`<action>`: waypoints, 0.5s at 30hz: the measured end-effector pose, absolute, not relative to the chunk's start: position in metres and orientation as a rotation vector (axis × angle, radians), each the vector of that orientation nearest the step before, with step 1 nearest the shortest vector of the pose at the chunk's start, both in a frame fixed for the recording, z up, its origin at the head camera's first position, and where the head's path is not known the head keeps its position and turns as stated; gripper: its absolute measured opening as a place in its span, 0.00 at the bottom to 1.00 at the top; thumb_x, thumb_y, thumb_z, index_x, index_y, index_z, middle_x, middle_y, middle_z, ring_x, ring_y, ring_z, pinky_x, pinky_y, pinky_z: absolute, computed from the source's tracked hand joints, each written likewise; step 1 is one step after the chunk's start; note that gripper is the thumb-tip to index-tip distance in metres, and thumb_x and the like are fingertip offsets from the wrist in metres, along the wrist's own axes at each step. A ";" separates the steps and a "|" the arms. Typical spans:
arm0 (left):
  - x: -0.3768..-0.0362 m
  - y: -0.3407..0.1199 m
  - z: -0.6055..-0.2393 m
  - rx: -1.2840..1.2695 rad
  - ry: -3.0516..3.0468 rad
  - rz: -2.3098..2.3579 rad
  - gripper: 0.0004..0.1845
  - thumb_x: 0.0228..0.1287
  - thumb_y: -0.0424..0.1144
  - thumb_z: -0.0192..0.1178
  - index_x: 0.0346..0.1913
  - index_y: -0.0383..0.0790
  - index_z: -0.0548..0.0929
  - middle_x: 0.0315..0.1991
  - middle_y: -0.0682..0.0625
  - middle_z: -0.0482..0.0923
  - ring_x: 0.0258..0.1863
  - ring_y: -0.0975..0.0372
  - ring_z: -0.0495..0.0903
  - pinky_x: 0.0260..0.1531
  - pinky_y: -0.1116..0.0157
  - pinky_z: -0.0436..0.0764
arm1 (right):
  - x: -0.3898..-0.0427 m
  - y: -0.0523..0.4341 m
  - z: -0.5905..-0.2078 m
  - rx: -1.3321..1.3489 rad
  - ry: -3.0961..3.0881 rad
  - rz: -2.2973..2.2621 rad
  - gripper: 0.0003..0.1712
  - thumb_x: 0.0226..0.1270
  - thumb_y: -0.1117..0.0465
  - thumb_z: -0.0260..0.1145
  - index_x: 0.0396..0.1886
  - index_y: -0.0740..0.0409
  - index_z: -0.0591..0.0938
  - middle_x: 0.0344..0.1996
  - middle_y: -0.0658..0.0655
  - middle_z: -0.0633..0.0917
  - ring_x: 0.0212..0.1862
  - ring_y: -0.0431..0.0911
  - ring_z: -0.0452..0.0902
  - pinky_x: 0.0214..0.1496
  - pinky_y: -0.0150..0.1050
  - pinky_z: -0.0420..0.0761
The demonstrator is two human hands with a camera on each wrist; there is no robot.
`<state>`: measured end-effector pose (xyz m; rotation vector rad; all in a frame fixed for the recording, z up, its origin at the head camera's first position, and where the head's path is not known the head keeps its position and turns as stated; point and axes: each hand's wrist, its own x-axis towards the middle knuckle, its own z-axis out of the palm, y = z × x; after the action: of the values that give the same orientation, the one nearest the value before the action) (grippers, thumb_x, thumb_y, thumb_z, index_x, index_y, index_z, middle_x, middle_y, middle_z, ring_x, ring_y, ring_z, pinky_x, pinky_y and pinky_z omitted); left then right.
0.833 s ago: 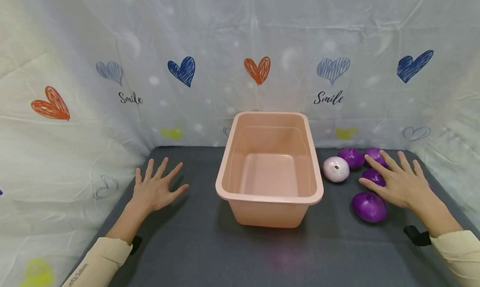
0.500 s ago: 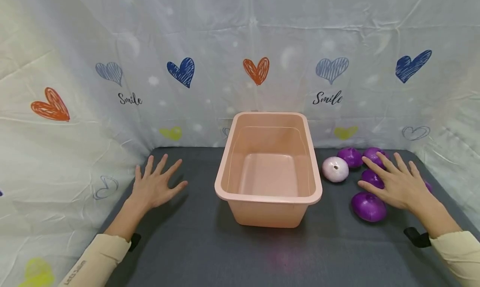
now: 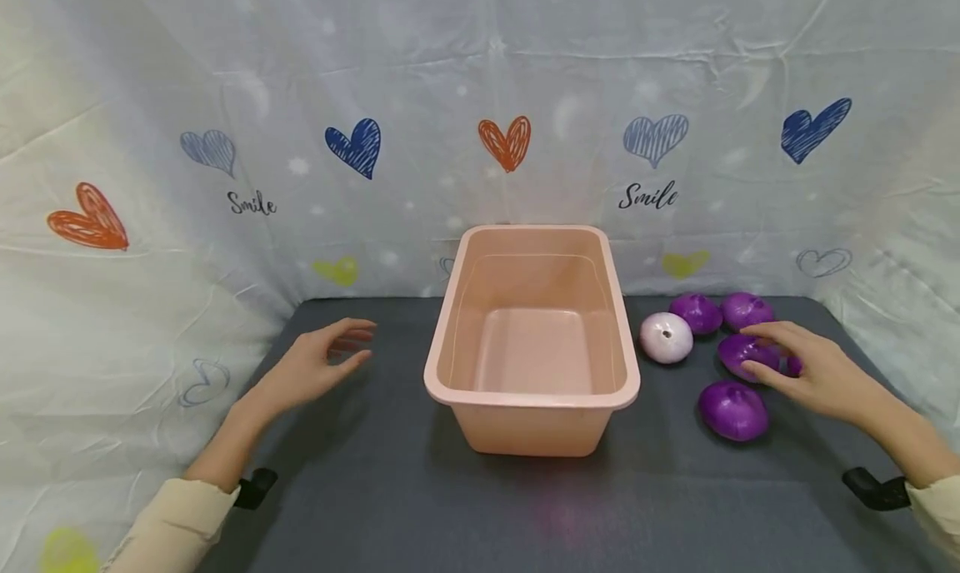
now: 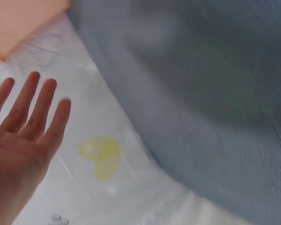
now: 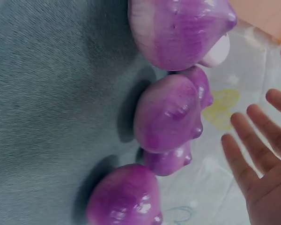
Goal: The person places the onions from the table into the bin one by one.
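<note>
Purple target, head view: our right hand hovers over the middle purple onion, fingers spread wide and bent down over it, thumb near its front edge, nothing gripped yet as far as we can tell.
Where it lies: on the grey table, at 3 o'clock from the pink tub; two more purple onions sit at its 12 o'clock, the near onion at its 6 o'clock, a pale onion at 9 o'clock.
Left hand, head view: our left hand floats at 9 o'clock of the tub, fingers loose, holding nothing.
Left wrist view: left hand flat and wide, fingers straight, by the white cloth.
Right wrist view: right hand splayed, apart from the onion.
Doing it well, our judgement: we should close thumb and fingers round the broad middle, since the skin looks glossy and may slip.
Look of it: squat, rounded, deep violet, shiny.
</note>
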<state>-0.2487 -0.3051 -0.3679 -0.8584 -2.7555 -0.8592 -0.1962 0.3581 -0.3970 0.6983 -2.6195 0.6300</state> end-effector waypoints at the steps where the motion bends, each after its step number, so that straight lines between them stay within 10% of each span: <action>1: -0.248 -0.300 -0.366 -0.878 -2.742 -0.978 0.25 0.73 0.35 0.63 0.69 0.41 0.73 0.62 0.42 0.77 0.56 0.45 0.80 0.50 0.48 0.81 | -0.194 0.360 -0.398 0.697 -2.596 0.668 0.26 0.61 0.64 0.77 0.59 0.59 0.81 0.51 0.58 0.83 0.46 0.48 0.82 0.42 0.34 0.81; 7: -0.243 -0.265 -0.360 -0.912 -2.593 -1.686 0.33 0.77 0.35 0.57 0.80 0.49 0.59 0.74 0.38 0.63 0.71 0.43 0.65 0.57 0.60 0.77 | -0.178 0.374 -0.401 0.625 -2.594 1.003 0.24 0.67 0.69 0.72 0.62 0.64 0.79 0.54 0.43 0.81 0.50 0.29 0.77 0.45 0.21 0.77; 15: -0.236 -0.233 -0.361 -1.033 -2.503 -1.923 0.41 0.76 0.37 0.59 0.83 0.51 0.49 0.79 0.40 0.51 0.76 0.42 0.49 0.67 0.37 0.57 | -0.156 0.386 -0.416 0.641 -2.599 1.155 0.37 0.63 0.74 0.72 0.71 0.67 0.69 0.64 0.35 0.70 0.59 0.25 0.69 0.50 0.20 0.74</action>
<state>-0.2365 -0.2329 -0.3610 -1.0330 -2.5031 -1.9228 -0.1561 0.3857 -0.4160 0.6410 -2.5991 1.1552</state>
